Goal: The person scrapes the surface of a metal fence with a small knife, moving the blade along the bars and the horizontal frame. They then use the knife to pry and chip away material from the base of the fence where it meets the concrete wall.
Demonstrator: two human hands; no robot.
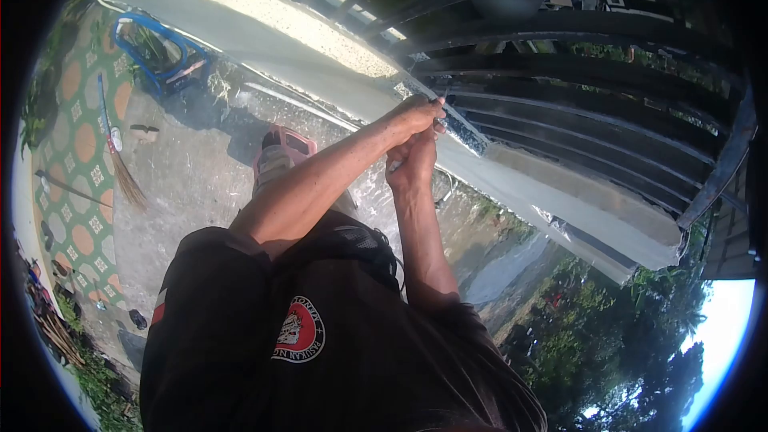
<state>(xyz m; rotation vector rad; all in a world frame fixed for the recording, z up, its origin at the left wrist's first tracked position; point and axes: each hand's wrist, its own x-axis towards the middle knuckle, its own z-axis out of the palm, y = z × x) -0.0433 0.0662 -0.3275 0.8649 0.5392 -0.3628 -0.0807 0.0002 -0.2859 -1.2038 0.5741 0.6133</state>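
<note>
My left hand (416, 116) is stretched out to the foot of a dark metal fence (592, 104), where it meets the top of a pale concrete wall (560, 192). Its fingers are pinched on a small thin object (442, 102) that touches the wall's edge; what the object is stays unclear. My right hand (411, 164) sits just beneath the left wrist with its fingers curled. Whether it holds anything is hidden. My black shirt with a round red and white badge (299, 330) fills the lower part of the view.
Below me lies grey concrete ground with my foot in a pink sandal (280, 156). A blue cart (160, 52) stands further off, and a broom (120, 164) lies at the edge of patterned tiles (80, 144). Trees (624, 344) lie beyond the wall.
</note>
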